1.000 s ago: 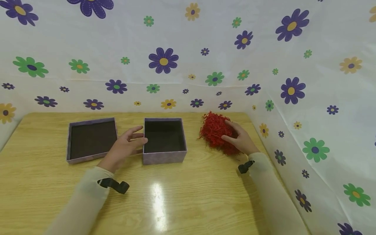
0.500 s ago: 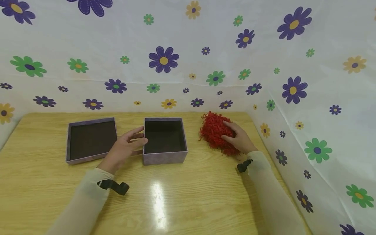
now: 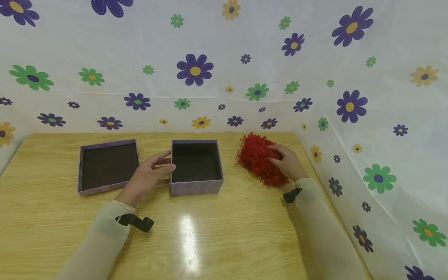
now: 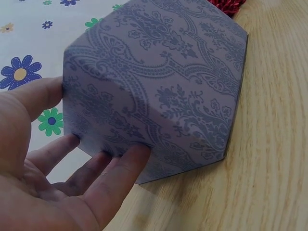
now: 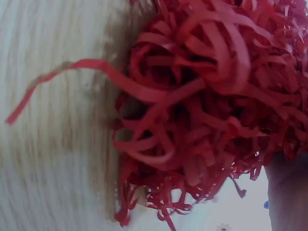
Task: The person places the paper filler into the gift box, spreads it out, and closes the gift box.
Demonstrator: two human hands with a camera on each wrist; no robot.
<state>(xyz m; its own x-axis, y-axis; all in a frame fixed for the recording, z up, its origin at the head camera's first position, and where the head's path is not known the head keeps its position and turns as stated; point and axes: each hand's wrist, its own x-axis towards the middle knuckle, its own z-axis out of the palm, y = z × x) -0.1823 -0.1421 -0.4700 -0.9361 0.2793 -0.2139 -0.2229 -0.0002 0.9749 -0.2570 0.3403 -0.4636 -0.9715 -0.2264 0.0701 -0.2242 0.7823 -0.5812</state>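
My left hand touches the left outer wall of a purple patterned box, which stands upright with its dark inside facing up. In the left wrist view the fingertips rest against the box's paisley-printed side. On the right, my right hand grips a heap of red shredded paper, thumb and fingers bent into its right side. Close up in the right wrist view, the curly red paper strips fill the picture and hide most of the fingers.
A shallow box lid, dark inside, lies left of the box, partly behind my left hand. All of it is on a light wooden table. A white flower-print sheet hangs behind and along the right side.
The right hand's thumb and fingers have drawn inward on the red shredded paper, and that hand has shifted slightly. The left hand stays at the box.
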